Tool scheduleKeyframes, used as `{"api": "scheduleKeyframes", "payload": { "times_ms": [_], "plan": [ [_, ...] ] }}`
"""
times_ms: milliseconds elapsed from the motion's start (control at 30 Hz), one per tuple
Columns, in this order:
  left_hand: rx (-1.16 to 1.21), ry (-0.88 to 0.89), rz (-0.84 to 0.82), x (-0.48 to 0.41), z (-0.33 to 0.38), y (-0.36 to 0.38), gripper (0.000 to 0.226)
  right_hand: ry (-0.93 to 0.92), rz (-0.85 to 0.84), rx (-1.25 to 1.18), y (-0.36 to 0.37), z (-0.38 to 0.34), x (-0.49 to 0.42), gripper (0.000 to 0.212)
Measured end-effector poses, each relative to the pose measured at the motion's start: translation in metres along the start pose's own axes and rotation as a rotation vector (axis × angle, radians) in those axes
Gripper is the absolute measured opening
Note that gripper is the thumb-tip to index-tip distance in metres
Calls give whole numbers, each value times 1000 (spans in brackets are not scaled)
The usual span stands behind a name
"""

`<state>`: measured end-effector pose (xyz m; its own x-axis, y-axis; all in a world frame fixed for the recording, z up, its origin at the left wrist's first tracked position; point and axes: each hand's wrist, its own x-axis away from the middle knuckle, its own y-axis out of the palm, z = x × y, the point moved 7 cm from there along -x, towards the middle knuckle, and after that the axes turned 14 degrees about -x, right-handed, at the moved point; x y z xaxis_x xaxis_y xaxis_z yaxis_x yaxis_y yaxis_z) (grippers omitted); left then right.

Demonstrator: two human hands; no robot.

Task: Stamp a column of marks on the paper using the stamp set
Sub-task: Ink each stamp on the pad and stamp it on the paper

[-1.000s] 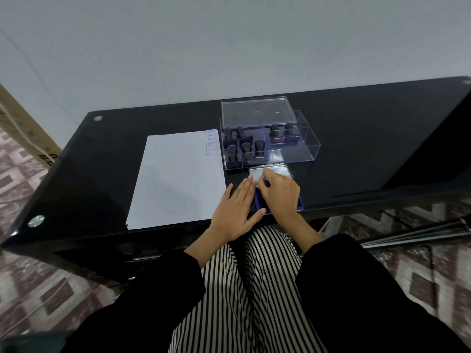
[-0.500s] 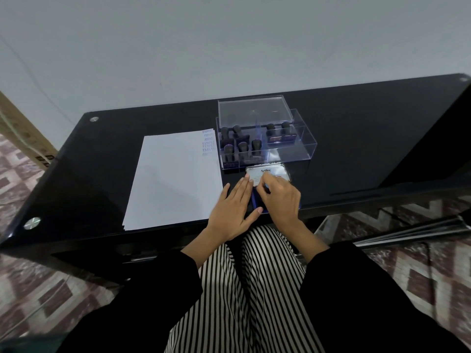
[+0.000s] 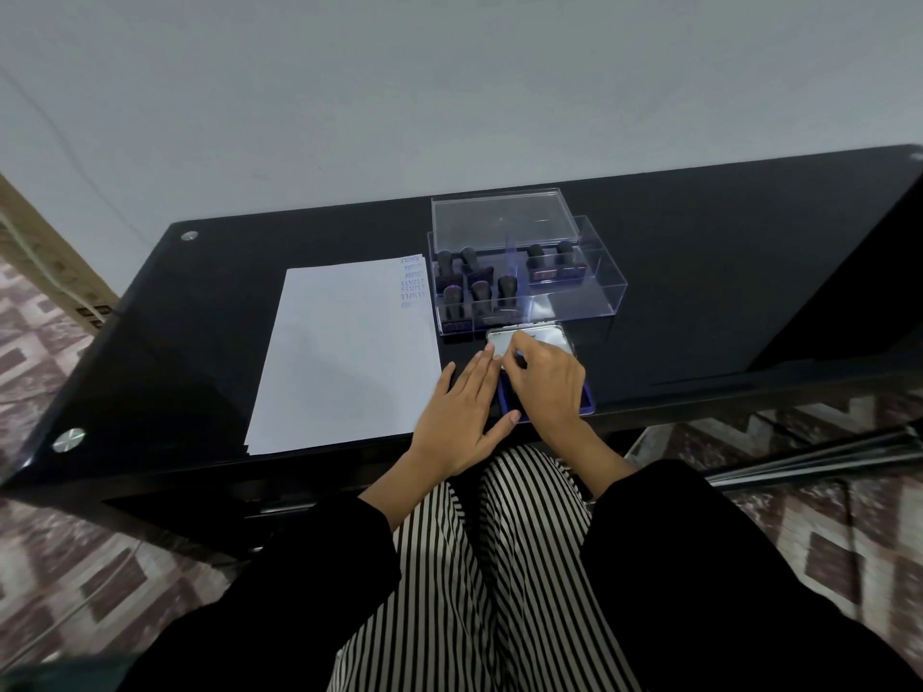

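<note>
White paper point(image 3: 344, 352) lies on the black desk point(image 3: 724, 272), with a short column of purple marks point(image 3: 413, 282) at its far right corner. Right of it stands a clear stamp case point(image 3: 607, 292) holding several black-handled stamps point(image 3: 479, 292). Just in front of the case is the blue ink pad point(image 3: 588, 399) with its silver lid point(image 3: 547, 334). My right hand point(image 3: 549, 382) lies over the pad, its fingertips pinching the lid's near edge. My left hand point(image 3: 459, 412) rests flat beside the pad's left edge, fingers straight. The pad's surface is hidden.
The case's clear cover point(image 3: 504, 217) leans on the back of the case. A cardboard box point(image 3: 45, 272) stands on the patterned floor at the left. The desk's front edge runs just below my wrists, above my striped trousers.
My right fingers have shifted slightly on the silver lid. The left hand stays flat beside the pad. The camera has moved a little.
</note>
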<state>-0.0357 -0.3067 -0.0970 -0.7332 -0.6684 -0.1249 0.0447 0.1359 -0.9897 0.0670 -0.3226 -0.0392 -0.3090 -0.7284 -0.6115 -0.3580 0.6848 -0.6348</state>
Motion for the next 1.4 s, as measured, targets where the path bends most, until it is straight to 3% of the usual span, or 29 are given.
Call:
{"api": "scheduleKeyframes", "payload": {
  "times_ms": [367,533,700,800,933,1033,1200,1400],
  "plan": [
    [-8,-5,-8,0,0,0,84,-62,72,-14,-18,-7,11,29],
    [5,2,-37,2,2,-1,86,-28,-63,-1,-16,-10,11,27],
    [158,20,-91,-1,0,-19,83,146,-250,50,-11,1,-3,24],
    [333,-19,48,-4,-15,-55,68,191,-133,-26,-28,-8,-19,28],
    [376,-87,281,-7,-54,-97,44,204,-83,-193,-31,-35,-56,33],
    [382,-205,320,-7,-95,-105,36,185,-197,-263,-15,-56,-86,28],
    [344,-406,249,-9,-164,-92,36,79,-511,-257,36,-87,-122,23],
    [251,-520,74,-14,-197,-47,44,-53,-652,-73,92,-99,-135,30]
  ]
}}
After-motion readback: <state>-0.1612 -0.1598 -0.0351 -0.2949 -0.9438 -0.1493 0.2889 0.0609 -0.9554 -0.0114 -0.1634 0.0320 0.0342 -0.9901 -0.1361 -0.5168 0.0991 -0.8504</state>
